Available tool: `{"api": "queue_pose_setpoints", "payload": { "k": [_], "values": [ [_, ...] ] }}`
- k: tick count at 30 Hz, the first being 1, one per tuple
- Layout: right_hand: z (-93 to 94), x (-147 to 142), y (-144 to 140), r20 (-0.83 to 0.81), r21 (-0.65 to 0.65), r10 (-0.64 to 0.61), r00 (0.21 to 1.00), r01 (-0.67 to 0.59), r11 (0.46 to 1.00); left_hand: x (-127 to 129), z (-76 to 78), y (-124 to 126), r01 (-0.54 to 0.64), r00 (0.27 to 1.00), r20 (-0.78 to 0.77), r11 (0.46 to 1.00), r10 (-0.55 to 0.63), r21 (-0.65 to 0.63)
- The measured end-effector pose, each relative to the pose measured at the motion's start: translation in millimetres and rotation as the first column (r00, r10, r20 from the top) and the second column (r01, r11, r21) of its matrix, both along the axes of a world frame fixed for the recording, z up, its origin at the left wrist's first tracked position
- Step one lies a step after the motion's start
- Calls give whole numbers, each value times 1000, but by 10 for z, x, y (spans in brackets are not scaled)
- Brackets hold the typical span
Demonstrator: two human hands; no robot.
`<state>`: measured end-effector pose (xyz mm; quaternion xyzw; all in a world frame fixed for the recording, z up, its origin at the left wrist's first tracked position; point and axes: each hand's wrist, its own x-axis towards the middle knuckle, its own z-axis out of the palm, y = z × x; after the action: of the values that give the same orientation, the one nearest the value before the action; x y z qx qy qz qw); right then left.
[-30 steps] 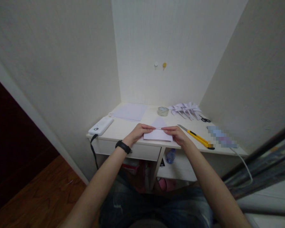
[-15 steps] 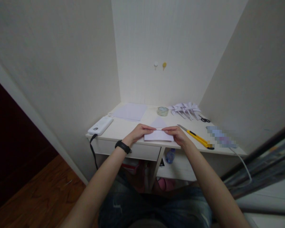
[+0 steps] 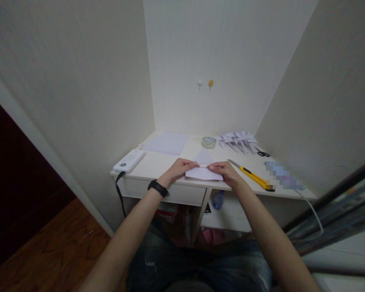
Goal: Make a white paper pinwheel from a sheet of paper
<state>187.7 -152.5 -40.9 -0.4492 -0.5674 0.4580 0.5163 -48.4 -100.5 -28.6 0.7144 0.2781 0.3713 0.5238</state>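
Observation:
A white sheet of paper [image 3: 202,174], folded along its upper part, lies at the front edge of the white desk [image 3: 158,166]. My left hand [image 3: 180,168] pinches its fold on the left, thumb and fingers closed. On the right, my right hand [image 3: 225,171] pinches the same fold in a like way. Beyond the fingers a pointed paper flap [image 3: 204,156] shows; whether it belongs to the same sheet I cannot tell. Just right of my right hand rests a yellow utility knife [image 3: 252,177] with its blade out.
Paper sheets [image 3: 166,142] lie at the back left, near a white power bank-like device [image 3: 129,160] with a black cable. At the back are a tape roll [image 3: 208,142], folded paper pieces [image 3: 239,140] and black-handled scissors [image 3: 263,154]. A blurred-out flat object [image 3: 284,175] with a white cable lies right.
Both hands keep their pinch on the folded paper, with only slight finger movement. The paper's front part has tilted a little; everything else stays put.

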Motion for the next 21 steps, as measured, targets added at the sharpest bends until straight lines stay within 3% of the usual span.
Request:
{"api": "queue_pose_setpoints", "payload": {
  "k": [6,12,18,21],
  "values": [
    [-35,-7,36,34,36,-72,997,71,997,17,19,6,-46,997,-58,992,53,116],
    [-55,-10,54,-48,27,-64,997,65,998,-5,57,-4,-50,997,-53,985,60,166],
    [12,-78,2,-174,-27,-61,983,57,998,-1,56,-39,-11,1000,-2,1000,11,20],
    [43,-132,-22,-197,-50,-26,980,16,999,4,24,-28,-41,999,35,999,41,-6]
  ]
}}
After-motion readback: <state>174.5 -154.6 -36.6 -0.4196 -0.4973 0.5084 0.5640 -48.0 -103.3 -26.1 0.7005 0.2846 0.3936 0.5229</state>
